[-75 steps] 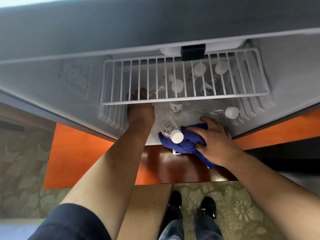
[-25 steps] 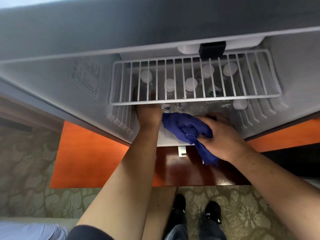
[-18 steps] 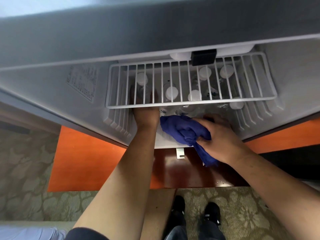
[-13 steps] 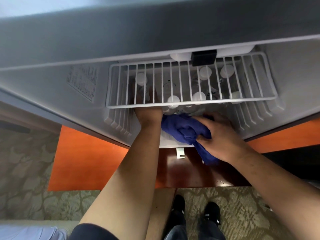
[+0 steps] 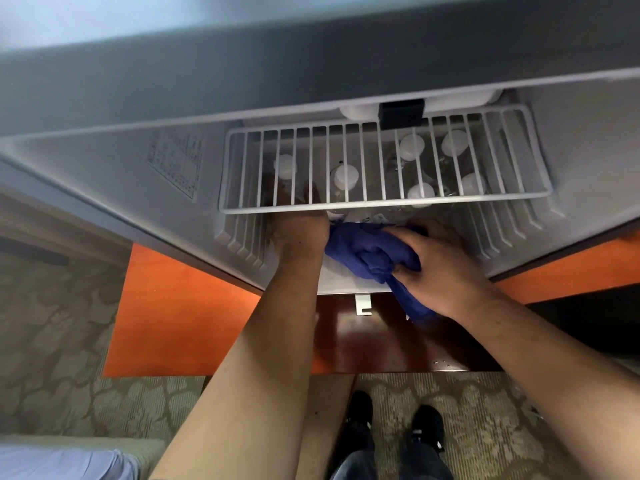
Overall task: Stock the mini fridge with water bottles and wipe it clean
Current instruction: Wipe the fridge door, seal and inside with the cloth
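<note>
The mini fridge (image 5: 104,174) stands open below me, its white wire shelf (image 5: 381,204) across the middle. Several water bottles stand under the shelf, and their white caps (image 5: 412,147) show through the wires. My left hand (image 5: 299,233) reaches in under the shelf's left end. Its fingers, partly hidden by the wires, lie on both sides of the leftmost water bottle (image 5: 285,166). My right hand (image 5: 443,265) grips a bunched blue cloth (image 5: 360,247) on the fridge floor just in front of the shelf, beside my left wrist.
A printed label (image 5: 176,161) is stuck on the fridge's left inner wall. An orange wooden cabinet panel (image 5: 180,313) and a dark wood base (image 5: 363,341) with a metal bracket (image 5: 362,304) lie below the fridge. Patterned carpet (image 5: 52,341) and my shoes (image 5: 360,407) are underneath.
The bottle that lay at the front by the cloth three seconds ago is gone from there, and more caps now show under the shelf. My right hand and the cloth have moved slightly further in.
</note>
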{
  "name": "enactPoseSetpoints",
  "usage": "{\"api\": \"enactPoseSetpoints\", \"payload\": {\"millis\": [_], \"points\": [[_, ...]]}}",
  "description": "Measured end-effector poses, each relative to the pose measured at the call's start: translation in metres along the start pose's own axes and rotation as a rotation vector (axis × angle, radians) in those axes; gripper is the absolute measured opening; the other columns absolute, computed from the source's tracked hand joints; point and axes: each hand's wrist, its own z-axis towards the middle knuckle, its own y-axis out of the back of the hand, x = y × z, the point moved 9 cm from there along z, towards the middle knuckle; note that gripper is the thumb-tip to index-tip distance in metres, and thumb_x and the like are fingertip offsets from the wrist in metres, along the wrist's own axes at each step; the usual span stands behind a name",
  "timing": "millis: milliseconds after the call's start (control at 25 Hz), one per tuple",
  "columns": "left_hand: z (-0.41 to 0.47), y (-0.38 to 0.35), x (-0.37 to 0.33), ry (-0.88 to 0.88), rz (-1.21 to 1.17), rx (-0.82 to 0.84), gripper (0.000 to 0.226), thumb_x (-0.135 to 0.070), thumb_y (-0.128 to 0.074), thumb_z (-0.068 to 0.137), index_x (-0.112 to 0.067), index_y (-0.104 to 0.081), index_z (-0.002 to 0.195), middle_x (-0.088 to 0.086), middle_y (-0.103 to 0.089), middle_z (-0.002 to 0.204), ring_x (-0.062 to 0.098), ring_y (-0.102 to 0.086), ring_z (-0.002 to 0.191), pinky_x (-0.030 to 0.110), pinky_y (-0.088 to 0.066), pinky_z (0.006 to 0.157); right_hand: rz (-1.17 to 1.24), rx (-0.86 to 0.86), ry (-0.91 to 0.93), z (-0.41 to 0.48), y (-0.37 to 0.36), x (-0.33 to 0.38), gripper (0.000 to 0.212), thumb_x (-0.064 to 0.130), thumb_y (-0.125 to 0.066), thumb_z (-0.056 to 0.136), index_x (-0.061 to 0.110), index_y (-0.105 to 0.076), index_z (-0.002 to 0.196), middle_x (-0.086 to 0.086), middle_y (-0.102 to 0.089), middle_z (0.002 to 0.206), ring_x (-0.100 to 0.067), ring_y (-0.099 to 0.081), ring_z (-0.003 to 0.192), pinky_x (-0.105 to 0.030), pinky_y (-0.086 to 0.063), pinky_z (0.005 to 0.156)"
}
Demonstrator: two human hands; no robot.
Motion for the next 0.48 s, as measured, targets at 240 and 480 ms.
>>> {"api": "enactPoseSetpoints", "payload": {"millis": [240, 480], "points": [[-0.018, 0.01, 0.003, 0.033, 0.035, -0.107, 0.049, -0.025, -0.052, 0.105, -0.009, -0.043, 0.15, 0.013, -0.05, 0.152, 0.031, -0.046, 0.14, 0.026, -0.033, 0.104, 0.004, -0.012, 0.003, -0.001, 0.001, -0.001, 0.066, 0.027, -0.069, 0.082, 0.047, -0.043, 0.139, -0.009, -0.053, 0.13, -0.037, -0.049, 0.126, -0.056, -0.039, 0.109], [-0.006, 0.019, -0.006, -0.03, 0.26, -0.089, 0.039, -0.023, -0.05, 0.104, -0.012, -0.057, 0.141, 0.015, -0.058, 0.144, 0.036, -0.053, 0.132, 0.035, -0.042, 0.101, -0.011, -0.009, 0.015, -0.003, 0.005, 0.005, 0.063, 0.026, -0.07, 0.085, 0.041, -0.052, 0.143, -0.009, -0.053, 0.132, -0.036, -0.048, 0.128, -0.055, -0.038, 0.11]]}}
